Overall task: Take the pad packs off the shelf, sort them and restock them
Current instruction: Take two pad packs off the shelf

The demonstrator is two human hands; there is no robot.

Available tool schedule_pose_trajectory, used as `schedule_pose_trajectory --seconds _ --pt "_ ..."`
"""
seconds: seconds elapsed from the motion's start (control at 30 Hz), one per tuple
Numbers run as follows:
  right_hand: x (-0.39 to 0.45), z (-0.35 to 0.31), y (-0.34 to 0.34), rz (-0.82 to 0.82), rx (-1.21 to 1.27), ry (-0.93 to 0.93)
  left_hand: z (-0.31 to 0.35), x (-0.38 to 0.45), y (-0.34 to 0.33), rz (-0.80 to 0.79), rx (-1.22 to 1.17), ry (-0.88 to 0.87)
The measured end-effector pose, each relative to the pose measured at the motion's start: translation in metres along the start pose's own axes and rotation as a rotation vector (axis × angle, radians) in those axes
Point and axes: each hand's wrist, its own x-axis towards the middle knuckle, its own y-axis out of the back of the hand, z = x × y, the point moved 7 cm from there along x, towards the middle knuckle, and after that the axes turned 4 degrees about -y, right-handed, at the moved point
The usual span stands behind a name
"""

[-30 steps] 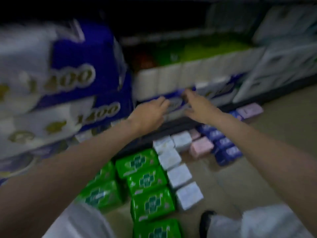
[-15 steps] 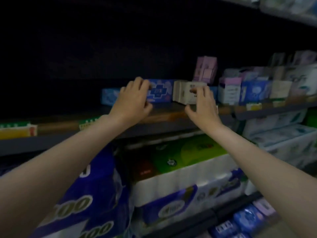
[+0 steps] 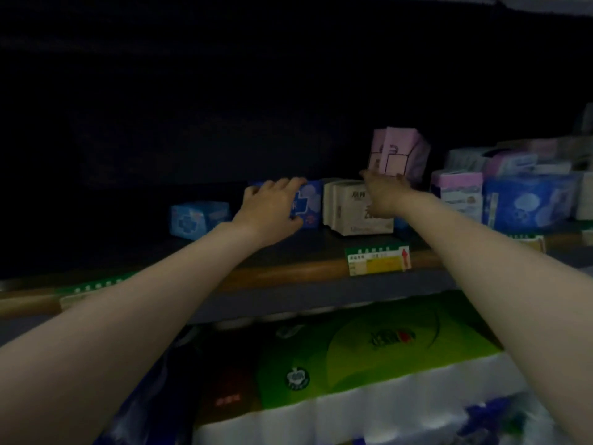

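On the dark shelf (image 3: pixel 288 274) my left hand (image 3: pixel 271 208) grips a blue pad pack (image 3: pixel 309 203), fingers curled over its top and thumb underneath. A beige pad pack (image 3: pixel 353 215) stands just right of it. My right hand (image 3: pixel 382 195) stretches over the beige pack with straight fingers, and its fingertips touch the base of a tilted pink pad pack (image 3: pixel 399 152) standing higher behind. A light blue pad pack (image 3: pixel 199 218) lies alone further left on the shelf.
More packs crowd the shelf's right side, among them a pink-and-white pack (image 3: pixel 459 194) and a large blue pack (image 3: pixel 529 203). A price label (image 3: pixel 378 260) hangs on the shelf edge. Green-wrapped tissue rolls (image 3: pixel 369 351) fill the shelf below. The shelf's left and back are dark.
My view rose from the sorted packs on the floor up to the shelf. Both hands reached deeper in: the left closed round the blue pack, the right moved up to the pink pack.
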Motion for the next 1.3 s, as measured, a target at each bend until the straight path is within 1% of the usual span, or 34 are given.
schedule_pose_trajectory --seconds 0.07,0.1,0.27,0.33,0.47,0.57,0.7,0.87,0.97,1.13,1.3 --pt "0.009 0.007 -0.008 -0.058 -0.036 0.032 0.009 0.018 -0.007 -0.040 0.002 0.019" --pt "0.013 0.009 -0.009 -0.061 -0.018 0.053 0.014 0.028 -0.011 -0.067 -0.010 0.027" --pt "0.020 0.019 -0.003 0.016 0.063 0.192 0.042 0.078 -0.047 -0.223 -0.113 0.008" --pt "0.016 0.023 -0.005 0.051 0.084 0.222 0.050 0.089 -0.064 -0.278 -0.117 0.041" --pt "0.024 0.016 0.003 0.137 0.066 0.262 0.050 0.099 -0.073 -0.249 -0.150 0.112" --pt "0.034 0.012 0.009 0.152 0.080 0.249 0.045 0.097 -0.071 -0.269 -0.071 0.110" --pt "0.035 0.014 0.013 0.219 0.074 0.223 0.044 0.100 -0.071 -0.254 -0.100 0.136" --pt "0.027 0.003 0.015 0.281 -0.062 0.250 0.048 0.105 -0.070 -0.249 -0.095 0.162" --pt "0.024 -0.003 0.018 0.270 -0.077 0.265 0.049 0.102 -0.067 -0.264 -0.065 0.175" --pt "0.028 0.007 0.021 0.207 0.019 0.257 0.056 0.109 -0.062 -0.268 -0.062 0.182" --pt "0.040 0.017 0.014 0.162 0.109 0.209 0.049 0.113 -0.071 -0.287 -0.326 0.229"
